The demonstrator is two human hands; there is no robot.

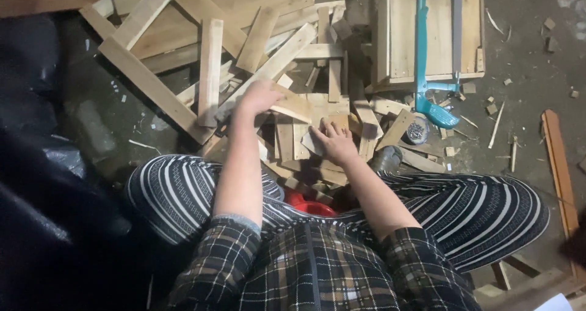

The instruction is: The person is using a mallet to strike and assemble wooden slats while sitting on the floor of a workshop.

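Offcuts (305, 112) of pale wood lay heaped on the floor (531, 73) before the knees. Left hand (259, 97) gripped one short piece (292, 105) on top; right hand (332, 141) pressed flat, fingers spread, seemingly on another piece (312, 144). Beyond stood a crate (403, 36) with a teal saw (427, 73) across it.

A seated person reaches into a heap of wood offcuts (244, 48) on the floor. The left hand (257, 97) grips the end of a short plank (292, 105), which points toward three o'clock. The right hand (334, 139) lies flat on small wood pieces (305, 141), at four o'clock from the left. A teal-handled saw (427, 61) rests on a wooden crate (403, 36) at one o'clock.
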